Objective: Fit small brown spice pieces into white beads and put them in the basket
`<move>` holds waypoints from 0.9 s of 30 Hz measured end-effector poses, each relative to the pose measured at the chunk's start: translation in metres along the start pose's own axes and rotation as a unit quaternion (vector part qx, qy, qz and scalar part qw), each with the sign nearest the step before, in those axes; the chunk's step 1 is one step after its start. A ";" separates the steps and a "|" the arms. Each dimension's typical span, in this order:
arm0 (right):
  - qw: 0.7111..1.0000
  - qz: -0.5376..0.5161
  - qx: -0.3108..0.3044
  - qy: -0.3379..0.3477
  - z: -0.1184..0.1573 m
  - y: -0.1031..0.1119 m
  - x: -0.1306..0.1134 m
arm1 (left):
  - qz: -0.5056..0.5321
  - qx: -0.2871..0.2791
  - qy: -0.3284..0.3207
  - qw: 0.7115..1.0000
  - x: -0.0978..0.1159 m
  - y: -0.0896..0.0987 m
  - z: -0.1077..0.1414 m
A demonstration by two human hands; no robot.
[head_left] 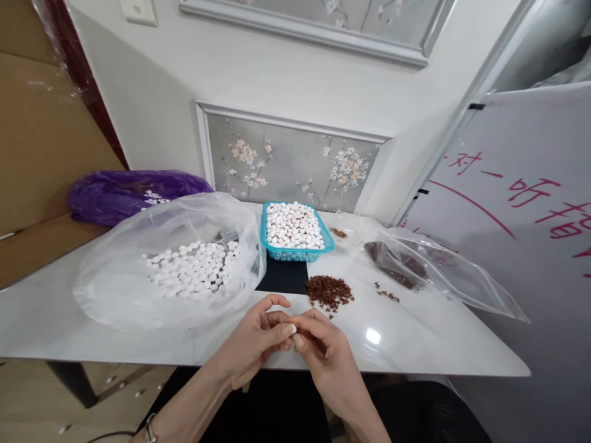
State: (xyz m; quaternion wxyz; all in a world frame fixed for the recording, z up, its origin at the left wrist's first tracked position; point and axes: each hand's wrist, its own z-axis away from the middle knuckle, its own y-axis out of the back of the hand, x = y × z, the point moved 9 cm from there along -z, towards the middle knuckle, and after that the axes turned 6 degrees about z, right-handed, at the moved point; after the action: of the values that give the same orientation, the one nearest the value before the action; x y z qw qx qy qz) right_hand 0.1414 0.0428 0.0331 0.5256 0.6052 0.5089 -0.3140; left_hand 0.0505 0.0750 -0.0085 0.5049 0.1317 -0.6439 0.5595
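Note:
Near the front edge of the table both my hands meet, fingertips together. My left hand (253, 338) is closed in a pinch on a small white ball (293, 329). My right hand (329, 351) is also pinched, its fingertips against the ball's right side; whatever lies between them is too small to make out. Just beyond my hands is a heap of small reddish-brown star-shaped pieces (329, 291). A blue plastic basket (301, 255) full of white balls, with bits of brown among them, stands behind. To the left, a clear plastic bag (115, 289) lies open with many white balls inside.
A dark flat pad (284, 280) lies under the basket's front. On the right are a zip bag (462, 283) of brown pieces and a few loose ones (388, 295). A purple bag (115, 191) and a cardboard box (46, 123) are at left. Balls lie on the floor.

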 end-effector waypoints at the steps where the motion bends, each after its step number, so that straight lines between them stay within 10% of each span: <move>1: 1.000 0.003 0.003 0.001 0.000 0.000 -0.001 | 0.000 0.000 -0.002 1.000 0.000 0.000 0.000; 27: 1.000 0.005 0.023 0.001 -0.002 0.004 -0.001 | -0.006 0.004 -0.009 1.000 0.002 -0.003 0.000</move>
State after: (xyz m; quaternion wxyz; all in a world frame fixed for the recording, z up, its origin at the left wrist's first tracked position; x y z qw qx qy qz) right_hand 0.1440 0.0449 0.0361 0.5126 0.6199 0.4989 -0.3225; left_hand 0.0516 0.0747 -0.0058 0.5018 0.1428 -0.6455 0.5578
